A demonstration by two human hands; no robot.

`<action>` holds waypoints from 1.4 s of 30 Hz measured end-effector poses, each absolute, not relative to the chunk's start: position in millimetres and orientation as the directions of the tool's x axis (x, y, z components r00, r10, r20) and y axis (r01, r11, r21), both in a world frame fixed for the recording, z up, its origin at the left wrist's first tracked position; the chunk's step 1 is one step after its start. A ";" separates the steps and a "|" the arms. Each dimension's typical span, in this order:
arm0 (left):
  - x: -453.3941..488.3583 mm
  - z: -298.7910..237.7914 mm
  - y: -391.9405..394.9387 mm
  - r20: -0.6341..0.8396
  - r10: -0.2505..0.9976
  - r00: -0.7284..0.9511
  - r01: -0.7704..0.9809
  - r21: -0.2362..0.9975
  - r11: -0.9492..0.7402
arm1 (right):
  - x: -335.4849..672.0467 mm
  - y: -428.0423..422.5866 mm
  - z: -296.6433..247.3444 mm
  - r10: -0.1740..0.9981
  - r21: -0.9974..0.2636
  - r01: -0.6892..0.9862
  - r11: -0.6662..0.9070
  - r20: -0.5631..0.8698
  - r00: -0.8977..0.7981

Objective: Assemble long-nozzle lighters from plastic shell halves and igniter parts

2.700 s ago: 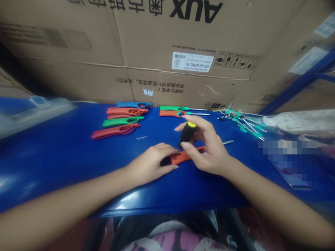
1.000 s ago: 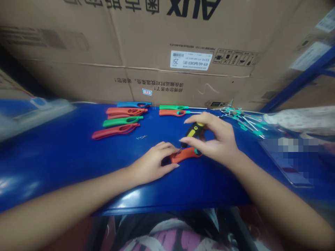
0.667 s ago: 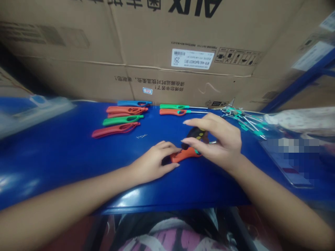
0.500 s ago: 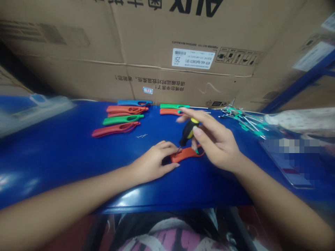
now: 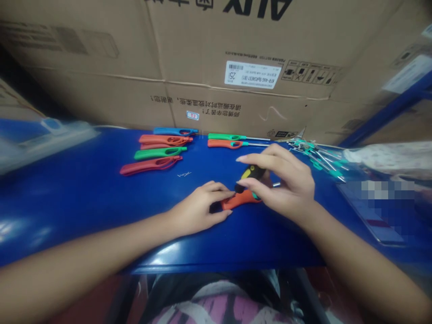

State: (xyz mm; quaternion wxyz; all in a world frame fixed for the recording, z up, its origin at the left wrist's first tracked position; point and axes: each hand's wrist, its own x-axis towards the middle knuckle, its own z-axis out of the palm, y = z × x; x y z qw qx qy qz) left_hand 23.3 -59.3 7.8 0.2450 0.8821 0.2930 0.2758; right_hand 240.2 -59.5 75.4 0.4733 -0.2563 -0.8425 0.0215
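Note:
An orange plastic lighter body (image 5: 238, 200) lies on the blue table (image 5: 84, 198) near its front edge. My left hand (image 5: 199, 209) presses down on its left end with curled fingers. My right hand (image 5: 281, 180) grips a black and yellow screwdriver (image 5: 249, 174), tilted low, with its tip at the orange body beside my left fingertips. A metal rod (image 5: 276, 184) of the lighter pokes out behind my right hand.
Red, green and blue lighter shells (image 5: 158, 153) lie in rows at the back left, two assembled lighters (image 5: 229, 140) behind my hands. Teal-tipped metal rods (image 5: 317, 155) are piled at the right. Small screws (image 5: 184, 174) lie loose. A large cardboard box (image 5: 216, 67) stands along the table's back.
My right hand has tilted the screwdriver up and down again, its fingers shifting round the handle. My left hand and the orange body have stayed in place.

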 end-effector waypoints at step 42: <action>24.0 9.2 -59.7 0.340 0.659 0.671 0.388 0.598 -0.702 | 237.9 -59.3 76.1 0.438 -0.237 0.449 0.862 0.795 -0.420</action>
